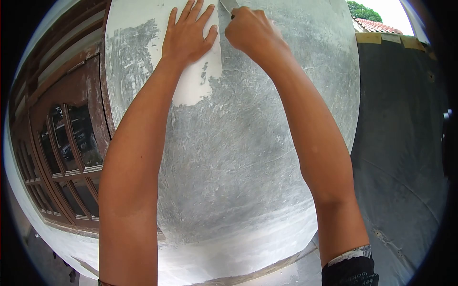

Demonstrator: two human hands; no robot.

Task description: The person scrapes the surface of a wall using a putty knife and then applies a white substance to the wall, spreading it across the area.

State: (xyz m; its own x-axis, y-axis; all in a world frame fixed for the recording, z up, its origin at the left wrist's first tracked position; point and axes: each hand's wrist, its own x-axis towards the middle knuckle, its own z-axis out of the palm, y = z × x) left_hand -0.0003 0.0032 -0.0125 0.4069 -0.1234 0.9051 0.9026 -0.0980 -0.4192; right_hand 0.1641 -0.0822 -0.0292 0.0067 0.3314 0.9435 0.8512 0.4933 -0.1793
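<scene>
My left hand (191,35) lies against the wall (238,138) with its fingers spread, over a patch of white coating (191,93). Just to its right, near the top edge of the view, my right hand (253,31) is closed around a scraper (228,5). Only part of the metal blade and a bit of dark handle show; the fingers and the frame edge hide the rest. The blade is close to the straight right-hand border of the white patch. Around the patch the wall is grey, mottled and scuffed.
On the left is a brown wooden window frame (102,86) with glass panes. A dark sheet (400,143) hangs at the right, with a tiled roof (372,26) and greenery beyond it. Pale floor tiles (303,269) show below the wall.
</scene>
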